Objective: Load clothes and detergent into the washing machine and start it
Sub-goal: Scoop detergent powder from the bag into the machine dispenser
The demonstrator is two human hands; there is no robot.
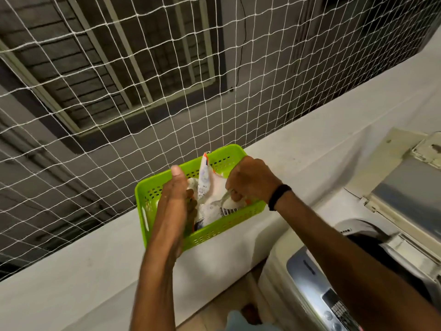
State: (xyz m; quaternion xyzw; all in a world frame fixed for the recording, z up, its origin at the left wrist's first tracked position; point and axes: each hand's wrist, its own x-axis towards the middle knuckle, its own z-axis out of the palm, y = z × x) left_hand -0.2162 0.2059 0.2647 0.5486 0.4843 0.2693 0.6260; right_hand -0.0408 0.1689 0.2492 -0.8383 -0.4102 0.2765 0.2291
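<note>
Detergent pouch [208,185]: right hand [250,180] fingers [235,195] grip its edge.

We find the netting [133,96] just behind the green basket [142,206], closing off its far side; a detergent pouch [214,187] fills its inside. Open ledge [71,271] runs left; the washing machine [298,266] crowds the right.

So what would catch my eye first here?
The bright green basket on the white ledge, centre frame, with a white detergent pouch in it. The right hand grips the pouch's edge while the left hand reaches in beside it. Behind hangs white netting; the washing machine sits at lower right.
</note>
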